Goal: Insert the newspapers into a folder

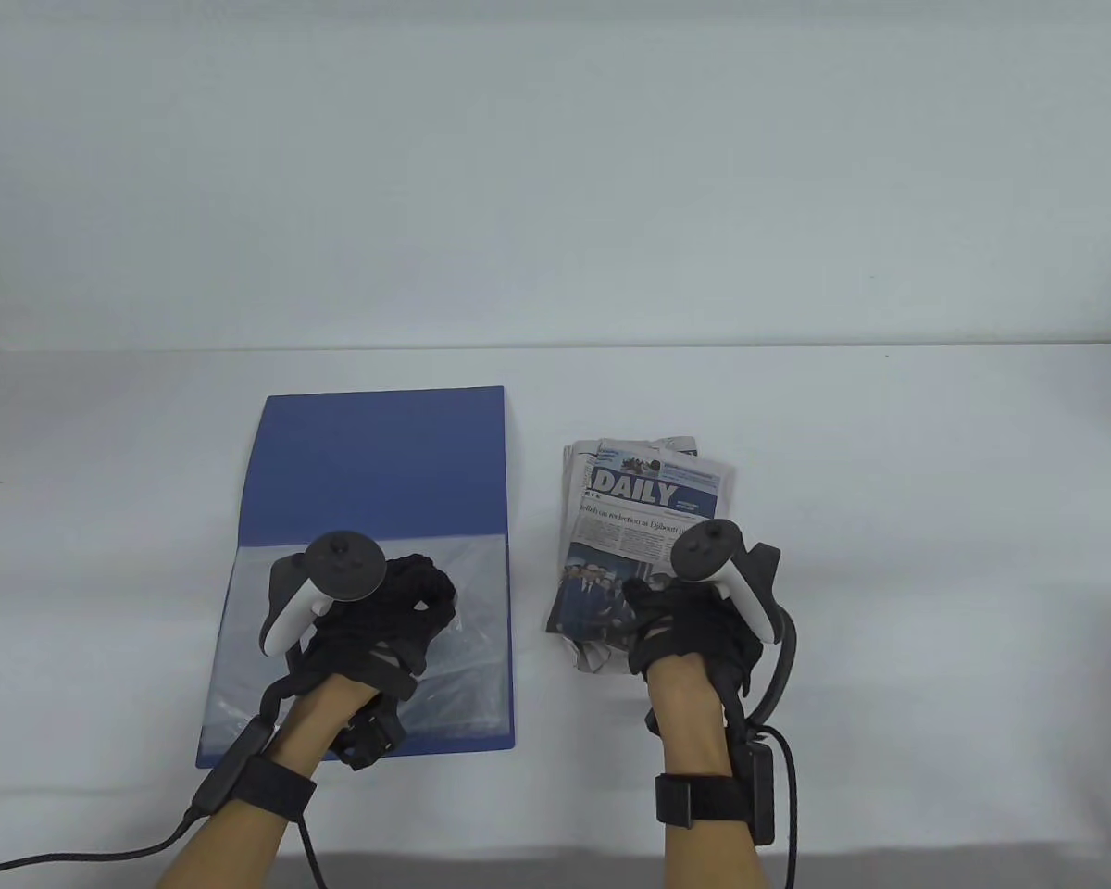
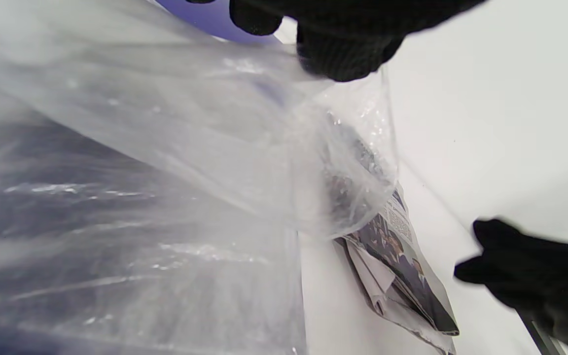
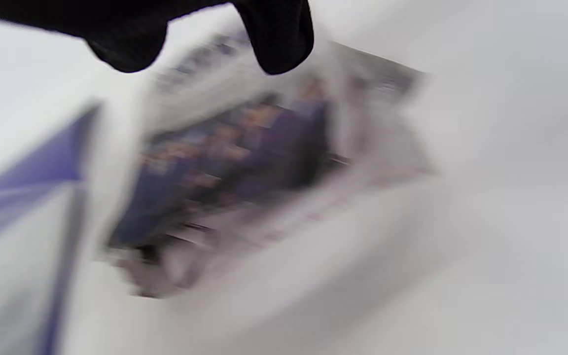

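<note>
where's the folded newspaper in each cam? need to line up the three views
Table view: folded newspaper with the "DAILY" masthead, right of centre, near end under the right hand.
Left wrist view: lower right, partly behind the clear plastic sleeve.
Right wrist view: centre, blurred.
Shared landmark: the blue folder, beside the newspaper in all three.

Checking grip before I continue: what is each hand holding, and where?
Left hand pinches the folder's clear plastic sleeve at its upper edge. Right hand is at the newspaper's near end; grip unclear.
</note>
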A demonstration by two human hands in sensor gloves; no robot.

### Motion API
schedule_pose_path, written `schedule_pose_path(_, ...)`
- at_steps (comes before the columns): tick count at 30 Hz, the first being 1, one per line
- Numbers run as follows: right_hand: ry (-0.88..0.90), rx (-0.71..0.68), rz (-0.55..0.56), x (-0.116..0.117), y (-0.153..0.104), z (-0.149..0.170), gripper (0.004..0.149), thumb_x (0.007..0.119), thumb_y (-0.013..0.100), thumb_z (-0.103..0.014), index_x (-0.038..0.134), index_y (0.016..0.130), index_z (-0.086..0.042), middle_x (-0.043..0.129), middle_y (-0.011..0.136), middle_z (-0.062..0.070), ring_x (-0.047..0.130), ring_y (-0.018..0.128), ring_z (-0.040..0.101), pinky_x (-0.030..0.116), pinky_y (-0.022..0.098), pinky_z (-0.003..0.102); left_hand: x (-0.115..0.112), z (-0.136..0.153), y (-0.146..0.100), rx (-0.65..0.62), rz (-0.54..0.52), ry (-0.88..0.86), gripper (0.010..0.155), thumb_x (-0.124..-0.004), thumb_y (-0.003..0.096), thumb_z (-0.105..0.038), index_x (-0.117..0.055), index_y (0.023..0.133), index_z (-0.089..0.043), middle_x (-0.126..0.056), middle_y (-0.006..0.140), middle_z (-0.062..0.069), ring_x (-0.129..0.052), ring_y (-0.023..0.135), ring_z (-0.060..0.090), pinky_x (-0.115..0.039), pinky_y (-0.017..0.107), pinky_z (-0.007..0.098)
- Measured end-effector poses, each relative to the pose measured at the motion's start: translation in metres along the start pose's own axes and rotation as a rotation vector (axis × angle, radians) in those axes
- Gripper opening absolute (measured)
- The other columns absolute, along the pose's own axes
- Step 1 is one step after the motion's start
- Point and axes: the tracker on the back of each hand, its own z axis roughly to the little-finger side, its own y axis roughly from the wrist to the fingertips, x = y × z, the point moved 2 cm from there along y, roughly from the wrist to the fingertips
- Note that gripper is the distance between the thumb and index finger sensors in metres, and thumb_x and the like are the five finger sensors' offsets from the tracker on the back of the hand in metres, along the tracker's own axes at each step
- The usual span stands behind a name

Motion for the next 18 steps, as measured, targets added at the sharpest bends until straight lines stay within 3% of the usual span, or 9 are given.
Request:
schedule_pose_path(5,-0.116,0.109,-0.067,0.022,0.016,0.004,0.080,0.074,0.057,-0.057,0.054,0.097,0.010,0.013,0.105,0.032,0.015,0.095,0.060,0.014,0.058,0.076,0.003,0.001,-0.003,-0.016,-0.001,-0.012,0.042,-0.068,0.0627,-0.042,-0.060,0.103,-0.033,-0.030,0.128,0.003,-0.020,0.122,0.037,-0.030,0.091,0.063)
schedule_pose_path(9,-0.158,0.120,0.032,0.015,0.020,0.002,0.050,0.078,0.061,-0.030,0.064,0.090,0.008,0.024,0.106,0.031,0.027,0.098,0.057,0.021,0.061,0.076,-0.001,0.003,-0.001,-0.009,0.023,-0.004,0.042,-0.067,0.0626,-0.042,-0.060,0.103,-0.034,-0.030,0.128,0.004,-0.020,0.122,0.037,-0.030,0.091,0.063)
schedule_pose_path(13,0.024,0.113,0.086,0.008,0.018,0.018,0.043,0.076,0.060,-0.022,0.065,0.088,0.008,0.027,0.106,0.031,0.031,0.098,0.057,0.023,0.062,0.075,0.000,0.001,-0.001,-0.013,0.020,0.007,0.042,-0.067,0.0627,-0.042,-0.060,0.103,-0.033,-0.030,0.128,0.004,-0.019,0.122,0.037,-0.030,0.091,0.063)
schedule_pose_path(15,0.090,0.092,0.148,-0.001,0.013,0.024,0.043,0.072,0.061,-0.023,0.060,0.089,0.008,0.023,0.105,0.031,0.029,0.097,0.058,0.023,0.062,0.075,-0.001,0.001,-0.001,-0.014,0.020,0.007,0.042,-0.067,0.0627,-0.042,-0.060,0.103,-0.033,-0.030,0.128,0.003,-0.020,0.122,0.037,-0.030,0.091,0.063)
schedule_pose_path(18,0.234,-0.001,0.426,-0.027,-0.007,0.031,0.043,0.060,0.062,-0.025,0.047,0.090,0.006,-0.001,0.099,0.034,0.008,0.092,0.062,0.019,0.060,0.076,-0.005,0.001,0.002,-0.011,0.034,0.010,0.042,-0.067,0.0628,-0.042,-0.060,0.103,-0.033,-0.031,0.128,0.003,-0.020,0.122,0.037,-0.030,0.091,0.063)
